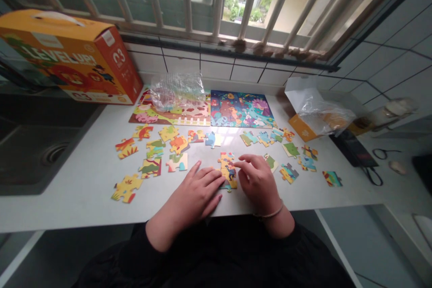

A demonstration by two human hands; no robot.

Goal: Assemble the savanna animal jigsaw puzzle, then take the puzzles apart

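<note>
Two or more jigsaw puzzle pieces (pixel 228 168) lie joined in a short upright strip on the white counter, in the middle of the head view. My left hand (pixel 199 189) rests flat with its fingers stretched out, the tips touching the strip's lower left side. From the right, my right hand (pixel 254 175) reaches over with its index finger extended onto the strip's upper part; its other fingers are curled below. Several loose puzzle pieces (pixel 151 168) lie scattered to the left. More puzzle pieces (pixel 290 173) are spread to the right.
Behind the pieces lie a farm picture board (pixel 195 117) under crumpled clear plastic (pixel 177 90) and a dark night-forest picture board (pixel 241 108). An orange box (pixel 77 58) stands back left beside the sink (pixel 40 144). An opened box (pixel 303 128) and a black case (pixel 353 148) sit right.
</note>
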